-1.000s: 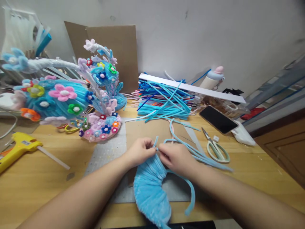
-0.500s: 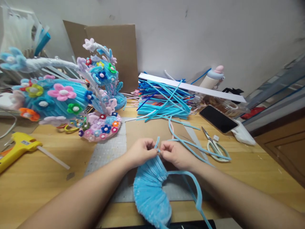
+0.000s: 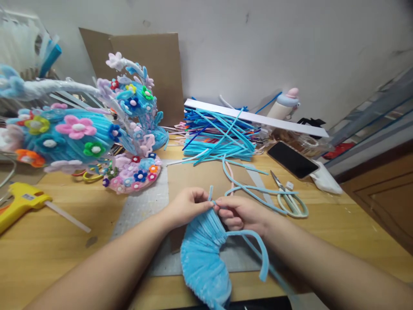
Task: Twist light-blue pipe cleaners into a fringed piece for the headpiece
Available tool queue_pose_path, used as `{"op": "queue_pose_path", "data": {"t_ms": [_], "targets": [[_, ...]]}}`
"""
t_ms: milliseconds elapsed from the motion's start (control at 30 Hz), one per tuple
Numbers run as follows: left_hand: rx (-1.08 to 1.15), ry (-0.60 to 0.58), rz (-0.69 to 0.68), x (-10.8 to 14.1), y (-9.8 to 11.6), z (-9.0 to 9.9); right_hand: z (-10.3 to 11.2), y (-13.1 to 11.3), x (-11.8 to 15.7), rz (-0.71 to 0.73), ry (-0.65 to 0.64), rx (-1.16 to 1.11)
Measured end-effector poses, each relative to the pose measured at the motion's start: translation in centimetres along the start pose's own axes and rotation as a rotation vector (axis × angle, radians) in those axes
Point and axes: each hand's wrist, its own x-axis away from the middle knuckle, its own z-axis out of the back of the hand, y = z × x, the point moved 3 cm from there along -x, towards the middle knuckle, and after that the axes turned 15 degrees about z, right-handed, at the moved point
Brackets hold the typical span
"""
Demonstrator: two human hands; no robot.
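Observation:
A curved light-blue form wrapped in fuzzy stems point(image 3: 204, 258) hangs below both hands, its narrow top end at the fingertips. My left hand point(image 3: 190, 206) is closed, thumb and fingers pinching that top end, where a short blue stem tip point(image 3: 211, 193) sticks up. Right beside it, my right hand point(image 3: 243, 213) pinches a blue stem at the same spot, its other fingers curled. From the form's right side a loose blue stem point(image 3: 258, 241) arches out and bends down. Another strand trails below my right wrist, blurred.
Flower-covered blue ornaments point(image 3: 77, 133) stand at left, above a yellow glue gun point(image 3: 27, 200). Blue stems point(image 3: 219, 137) are piled at the back. Scissors point(image 3: 290, 200), a phone point(image 3: 292, 159) and a bottle point(image 3: 284, 105) are at right. Cardboard point(image 3: 180, 176) lies on a grey mat point(image 3: 135, 215).
My right hand has turned, its thumb and index finger now extended toward the left fingertips. The long loose strand at right has shifted, and the view has moved slightly.

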Motion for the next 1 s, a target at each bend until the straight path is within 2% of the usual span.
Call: {"op": "queue_pose_path", "data": {"t_ms": [100,200,300,400,467,533,633,733,800,867,900,1000], "targets": [[0.042,0.013,0.042,-0.1,-0.1,0.1,0.1,0.2,0.1,-0.128,-0.026,-0.172],[0.056,0.031,0.051,-0.2,-0.2,0.2,-0.1,0.4,-0.2,-0.106,-0.039,-0.12],[0.075,0.061,0.079,-0.3,-0.3,0.2,-0.4,0.3,-0.6,0.143,-0.001,0.18],[0.079,0.087,0.128,-0.4,-0.6,0.5,-1.0,-0.7,-0.2,0.541,0.141,0.737],[0.061,0.078,0.128,-0.4,-0.7,0.7,-1.6,-1.2,0.3,0.712,0.195,1.018],[0.064,0.06,0.125,-0.4,-0.7,0.9,-1.8,-1.1,0.2,0.674,0.175,1.038],[0.118,0.011,0.121,-0.3,-0.5,0.9,-1.5,-0.8,-0.6,0.481,0.156,0.783],[0.141,-0.039,0.135,0.0,-0.2,0.6,-1.1,-1.1,-1.0,0.463,0.203,0.716],[0.136,-0.039,0.174,0.2,-0.1,0.9,-0.3,-1.9,-0.6,0.546,0.266,0.893],[0.125,-0.023,0.21,0.4,0.1,1.7,1.0,-3.0,0.4,0.652,0.358,1.204],[0.11,-0.016,0.222,0.5,0.2,2.4,2.0,-3.4,0.9,0.648,0.405,1.362],[-0.02,-0.022,0.216,0.9,0.7,4.3,5.3,-4.2,2.4,0.516,0.425,1.627]]}}
